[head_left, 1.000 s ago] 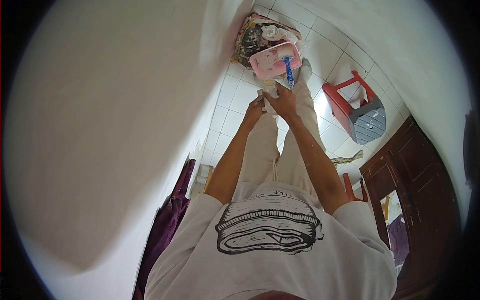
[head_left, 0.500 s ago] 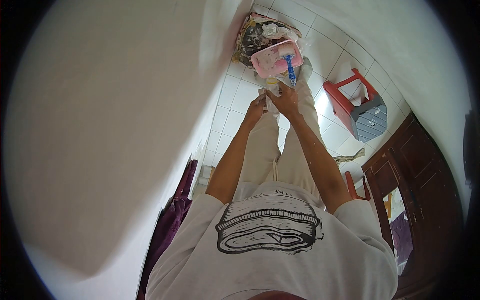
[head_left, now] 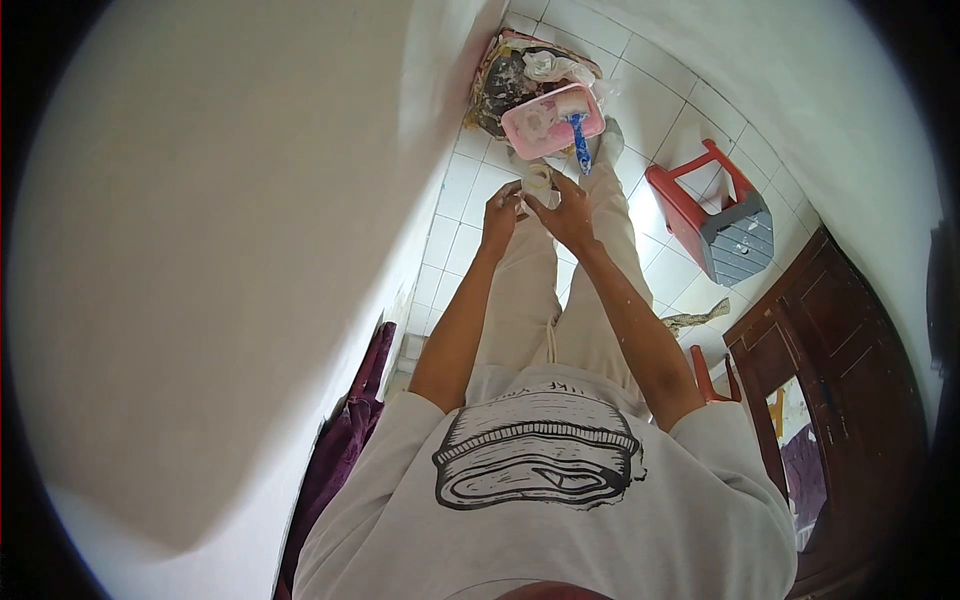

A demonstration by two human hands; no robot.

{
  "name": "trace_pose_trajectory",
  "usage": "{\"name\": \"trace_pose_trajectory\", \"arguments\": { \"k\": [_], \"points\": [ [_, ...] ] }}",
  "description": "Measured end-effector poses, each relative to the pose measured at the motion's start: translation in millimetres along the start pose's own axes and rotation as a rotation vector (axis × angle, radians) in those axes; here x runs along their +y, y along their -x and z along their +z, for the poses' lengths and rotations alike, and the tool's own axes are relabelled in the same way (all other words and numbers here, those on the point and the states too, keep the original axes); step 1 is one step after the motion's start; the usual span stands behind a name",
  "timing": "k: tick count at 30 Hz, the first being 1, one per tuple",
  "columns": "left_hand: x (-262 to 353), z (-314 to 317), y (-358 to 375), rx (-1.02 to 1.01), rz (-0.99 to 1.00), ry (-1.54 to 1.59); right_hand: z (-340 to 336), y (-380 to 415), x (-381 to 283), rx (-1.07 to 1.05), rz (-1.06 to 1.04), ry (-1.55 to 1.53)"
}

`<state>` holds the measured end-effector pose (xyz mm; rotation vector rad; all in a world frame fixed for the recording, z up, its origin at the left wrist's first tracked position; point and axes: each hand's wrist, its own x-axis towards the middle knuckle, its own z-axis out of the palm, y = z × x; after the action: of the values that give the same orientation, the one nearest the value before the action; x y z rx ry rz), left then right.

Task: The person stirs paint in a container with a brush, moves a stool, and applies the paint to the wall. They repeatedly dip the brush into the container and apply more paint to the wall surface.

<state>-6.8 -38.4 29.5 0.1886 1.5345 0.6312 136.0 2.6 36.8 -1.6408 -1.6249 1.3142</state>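
Observation:
A small pale, translucent cylinder (head_left: 538,187) with a yellowish ring at its upper end is held between my hands, above my legs. My left hand (head_left: 502,212) grips its left side, fingers bent around it. My right hand (head_left: 567,213) closes on the right side, thumb and fingers against it. I cannot make out exactly what kind of thing it is. Just beyond my hands lies a pink tray (head_left: 530,128) smeared with whitish material. A wide brush (head_left: 578,125) with a blue handle rests across the tray, its handle hanging over the near edge.
Under and behind the tray is a stained dark surface (head_left: 497,92) with crumpled white plastic (head_left: 555,66) on it. A red and grey stool (head_left: 715,215) stands on the tiled floor to the right. A wall (head_left: 230,250) runs close on my left; a brown wooden door (head_left: 850,350) is at right.
The cylinder has tilted so its ringed end now faces up toward me. Both hands have shifted slightly with it. The tray and brush stay in place.

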Motion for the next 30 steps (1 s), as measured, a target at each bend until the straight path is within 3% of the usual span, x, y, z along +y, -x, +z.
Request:
{"name": "trace_pose_trajectory", "arguments": {
  "k": [6,14,17,23,30],
  "points": [
    [16.0,-12.1,-7.3,0.08,0.217,0.2,-11.0,-31.9,-31.3,0.018,-0.123,0.012],
    [83.2,-9.6,-49.2,0.13,0.424,0.229,3.6,-136.0,-36.0,0.144,-0.255,0.083],
    [104.1,-9.4,-67.8,0.077,0.415,0.194,-0.3,-163.4,-39.2,-0.091,-0.098,0.031],
    [109.8,-6.3,-90.8,0.037,0.377,0.03,21.5,-172.1,2.5,-0.143,-0.241,0.155],
    [66.5,-6.9,-91.6,0.15,0.337,-0.058,21.1,-164.2,22.4,-0.245,-0.192,0.189]
  ]
}}
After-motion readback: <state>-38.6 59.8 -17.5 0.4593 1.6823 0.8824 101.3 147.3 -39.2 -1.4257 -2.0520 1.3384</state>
